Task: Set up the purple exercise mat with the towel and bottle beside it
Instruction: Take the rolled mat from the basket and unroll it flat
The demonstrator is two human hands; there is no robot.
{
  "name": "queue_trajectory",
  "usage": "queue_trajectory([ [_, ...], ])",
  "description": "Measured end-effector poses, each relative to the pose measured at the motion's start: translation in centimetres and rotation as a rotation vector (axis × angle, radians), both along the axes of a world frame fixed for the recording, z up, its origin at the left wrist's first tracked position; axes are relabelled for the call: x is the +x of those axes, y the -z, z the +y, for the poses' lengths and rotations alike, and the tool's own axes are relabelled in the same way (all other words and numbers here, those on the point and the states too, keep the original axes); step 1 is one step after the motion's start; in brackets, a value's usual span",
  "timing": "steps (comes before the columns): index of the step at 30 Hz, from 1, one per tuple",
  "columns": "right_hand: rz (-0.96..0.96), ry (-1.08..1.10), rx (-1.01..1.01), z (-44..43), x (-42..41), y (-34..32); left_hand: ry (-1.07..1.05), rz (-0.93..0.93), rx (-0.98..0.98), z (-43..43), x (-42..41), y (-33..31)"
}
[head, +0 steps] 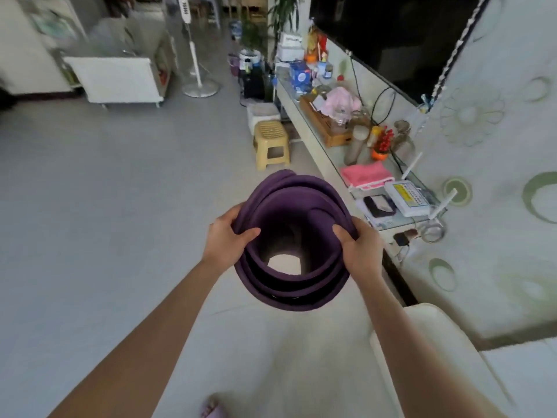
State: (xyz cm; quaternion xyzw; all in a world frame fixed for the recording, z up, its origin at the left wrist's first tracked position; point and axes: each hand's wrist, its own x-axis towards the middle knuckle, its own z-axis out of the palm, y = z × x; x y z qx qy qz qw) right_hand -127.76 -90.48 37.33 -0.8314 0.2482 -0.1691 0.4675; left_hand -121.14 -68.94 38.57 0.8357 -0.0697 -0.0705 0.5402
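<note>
The purple exercise mat (pixel 289 285) is rolled up into a loose coil and held upright in front of me, so I look down through its hollow centre at the floor. My left hand (pixel 229 236) grips its left rim, thumb inside the roll. My right hand (pixel 358 245) grips the right rim the same way. A folded pink towel (pixel 366 174) lies on the glass shelf to the right. A tall pale bottle (pixel 357 144) stands just behind the towel on that shelf.
The long glass shelf (pixel 391 220) along the right wall carries a router, a tea tray and several small items. A yellow plastic stool (pixel 272 144) stands ahead of the mat. Grey floor (pixel 105 206) spreads to the left. A white sofa arm (pixel 437 342) is at lower right.
</note>
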Motion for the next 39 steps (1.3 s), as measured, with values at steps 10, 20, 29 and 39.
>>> queue_trajectory([
  [10, 0.018, -0.280, 0.064, 23.2, 13.3, 2.9, -0.284, 0.039, 0.046, 24.1, 7.5, 2.4],
  [20, 0.038, -0.504, 0.034, 41.1, 25.9, 5.2, -0.506, 0.079, 0.086, 41.6, 15.3, 4.8],
  [29, 0.102, -0.504, 0.063, 54.3, 39.5, 7.3, -0.541, 0.151, 0.111, 54.5, 28.6, 6.5],
  [39, 0.130, -0.451, 0.078, 66.2, 52.4, 6.6, -0.489, 0.149, 0.099, 67.0, 43.2, 5.9],
])
